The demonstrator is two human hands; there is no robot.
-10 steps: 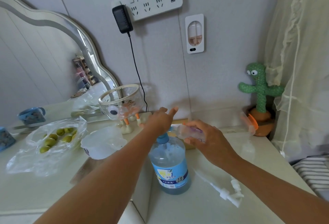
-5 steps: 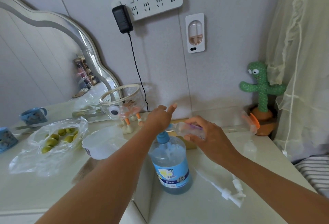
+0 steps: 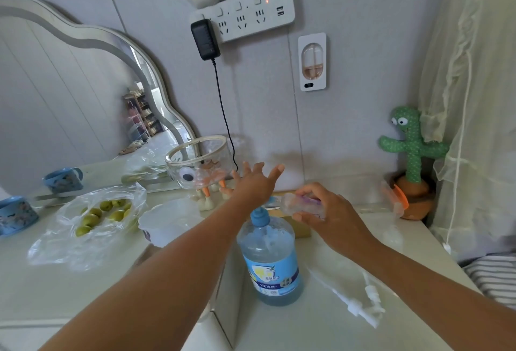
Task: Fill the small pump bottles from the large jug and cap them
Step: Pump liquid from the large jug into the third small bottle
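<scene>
From the head view, my left hand [image 3: 255,183] sits over the blue pump head [image 3: 259,215] of the large jug [image 3: 269,261], its fingers [image 3: 276,170] straight and spread wide, gripping nothing; the heel of the palm covers the top of the pump, and I cannot tell how hard it bears down; the jug stands upright on the worktop [image 3: 418,334], right at the step between its two levels, with pale blue liquid filling most of it and a blue label on its front; my right hand [image 3: 335,211] holds the small pump bottle [image 3: 296,204], fingers [image 3: 307,190] and thumb curled round its clear body; the bottle lies tilted almost on its side, uncapped, its mouth turned towards the jug's nozzle and just beside it; white pump tops [image 3: 356,307] lie loose on the worktop to the right of the jug, near my right forearm; another small bottle with an orange cap [image 3: 396,200] lies further back, just beside the green cactus toy [image 3: 413,149] in the corner; to the left, well apart from the jug, are a plastic bag of green fruit [image 3: 92,216], a white cup [image 3: 164,222], a glass bowl on duck feet [image 3: 198,163] and a blue mug [image 3: 15,215]; a wavy-edged mirror [image 3: 69,99] leans at the wall, and a power strip [image 3: 245,10] hangs above with a black adapter [image 3: 205,39] plugged in.
</scene>
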